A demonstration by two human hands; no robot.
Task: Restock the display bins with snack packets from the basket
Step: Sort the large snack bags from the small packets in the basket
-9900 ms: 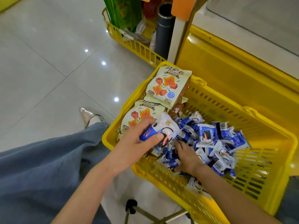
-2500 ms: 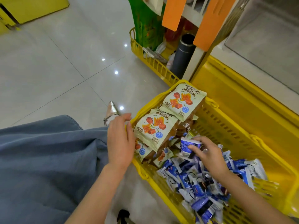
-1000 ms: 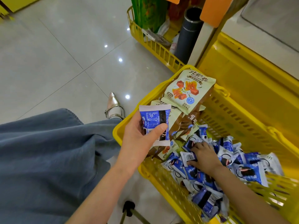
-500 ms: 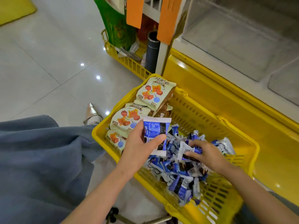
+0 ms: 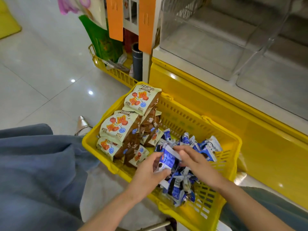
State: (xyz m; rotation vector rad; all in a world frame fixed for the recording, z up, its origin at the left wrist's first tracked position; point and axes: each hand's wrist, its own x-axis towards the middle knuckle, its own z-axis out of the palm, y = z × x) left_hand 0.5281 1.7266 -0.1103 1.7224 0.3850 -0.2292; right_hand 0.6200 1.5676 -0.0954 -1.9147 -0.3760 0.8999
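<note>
Glossy tiles [image 5: 41,80] lay at nine o'clock of the yellow basket [image 5: 183,107], where your left hand [image 5: 146,174] pinched a blue packet [image 5: 168,161] near six o'clock and your right hand [image 5: 196,162] touched it, grip unclear; you would have done well to square it in your palm before lifting.

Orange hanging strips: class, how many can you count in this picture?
2. The left strip hangs beside the right strip, which ends near the grey tube. Others may lie beyond the top edge.
</note>
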